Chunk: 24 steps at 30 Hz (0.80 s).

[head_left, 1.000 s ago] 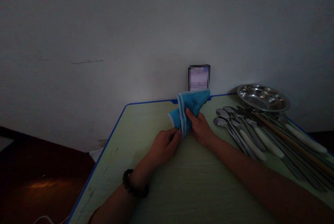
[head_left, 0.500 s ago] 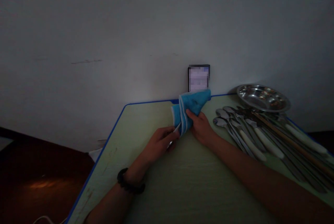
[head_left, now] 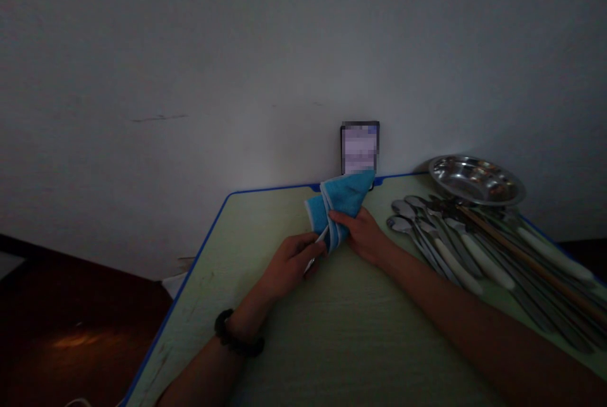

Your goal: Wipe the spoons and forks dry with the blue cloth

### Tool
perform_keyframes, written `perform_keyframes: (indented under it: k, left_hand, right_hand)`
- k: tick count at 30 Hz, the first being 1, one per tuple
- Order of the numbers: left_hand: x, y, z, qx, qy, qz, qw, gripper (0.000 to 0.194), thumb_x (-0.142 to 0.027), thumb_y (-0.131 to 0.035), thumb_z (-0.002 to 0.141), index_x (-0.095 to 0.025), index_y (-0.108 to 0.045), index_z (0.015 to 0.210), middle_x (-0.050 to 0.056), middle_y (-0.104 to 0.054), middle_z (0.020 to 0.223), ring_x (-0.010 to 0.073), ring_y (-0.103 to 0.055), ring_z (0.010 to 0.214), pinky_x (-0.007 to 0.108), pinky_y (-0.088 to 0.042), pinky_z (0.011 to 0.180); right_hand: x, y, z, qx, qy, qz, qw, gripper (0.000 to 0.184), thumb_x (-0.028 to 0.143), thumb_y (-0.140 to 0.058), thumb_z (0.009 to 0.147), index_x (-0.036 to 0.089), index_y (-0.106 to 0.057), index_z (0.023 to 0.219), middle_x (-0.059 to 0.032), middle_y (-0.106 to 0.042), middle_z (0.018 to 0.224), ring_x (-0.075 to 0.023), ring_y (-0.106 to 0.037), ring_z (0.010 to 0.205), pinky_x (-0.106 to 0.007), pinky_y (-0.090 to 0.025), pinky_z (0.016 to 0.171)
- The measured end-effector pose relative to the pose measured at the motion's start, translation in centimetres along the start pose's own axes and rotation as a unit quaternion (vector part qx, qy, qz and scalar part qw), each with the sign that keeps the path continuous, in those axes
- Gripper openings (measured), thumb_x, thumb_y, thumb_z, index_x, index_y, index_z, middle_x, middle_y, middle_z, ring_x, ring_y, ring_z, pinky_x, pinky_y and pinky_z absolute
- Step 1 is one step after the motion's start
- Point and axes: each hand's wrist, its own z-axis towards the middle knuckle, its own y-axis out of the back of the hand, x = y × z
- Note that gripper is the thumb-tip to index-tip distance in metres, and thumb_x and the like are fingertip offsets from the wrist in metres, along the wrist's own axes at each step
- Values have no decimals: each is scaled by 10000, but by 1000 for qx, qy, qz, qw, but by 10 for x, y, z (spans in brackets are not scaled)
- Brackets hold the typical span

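My left hand (head_left: 293, 263), with a dark bracelet at the wrist, is closed round a thin shiny metal utensil (head_left: 310, 264). One end of the utensil shows below my fingers, and the other goes into the folds of a blue cloth (head_left: 348, 195) with pale edging, so its kind is hidden. My right hand (head_left: 366, 236) grips the cloth from the right, thumb pressed on top, around the utensil's hidden part. Both hands are close together above the middle of the table (head_left: 327, 318).
Spoons (head_left: 401, 224), white-handled cutlery (head_left: 455, 268) and brown chopsticks (head_left: 521, 246) lie in a spread pile at the right. Behind them a steel bowl (head_left: 477, 179) leans near the wall (head_left: 237, 78). A phone with a blurred screen (head_left: 359, 146) stands against the wall behind the cloth.
My right hand and the cloth have shifted slightly left, and the cloth's upper corner sits a little lower. My left hand keeps its hold on the utensil.
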Motion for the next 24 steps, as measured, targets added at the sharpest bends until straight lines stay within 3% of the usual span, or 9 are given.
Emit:
perform_keyframes:
  k: [6, 14, 19, 24]
  left_hand:
    - [5, 1, 1, 3, 0, -7, 1000, 254, -342, -450, 830, -147, -530, 687, -68, -403, 451, 71, -356, 402, 193, -245, 402]
    - [1, 1, 1, -6, -4, 0, 1000, 252, -348, -454, 821, -148, -514, 679, -64, -396, 489, 75, -365, 423, 196, -251, 410]
    - [1, 1, 1, -5, -11, 6, 1000, 252, -345, -451, 824, -145, -517, 684, -64, -396, 480, 75, -363, 421, 195, -252, 409]
    - [3, 1, 1, -6, -15, 8, 1000, 256, -350, -452, 830, -144, -521, 695, -67, -395, 464, 76, -356, 415, 196, -257, 409]
  right_hand:
    - [3, -1, -1, -28, -13, 21, 999, 148, 178, -655, 569, 192, -596, 704, 52, -635, 611, -135, -563, 554, -307, -466, 634]
    - [9, -3, 3, -30, -37, 102, 994, 204, 340, -484, 686, 208, -605, 783, -3, -681, 732, -206, -620, 770, -356, -477, 730]
    - [3, -3, 4, -37, -20, 68, 997, 121, 267, -591, 660, 195, -609, 756, 17, -681, 684, -184, -622, 708, -333, -475, 719]
    - [0, -1, 2, -20, 9, 27, 999, 164, 289, -683, 627, 173, -617, 723, 9, -686, 695, -157, -603, 638, -312, -465, 682]
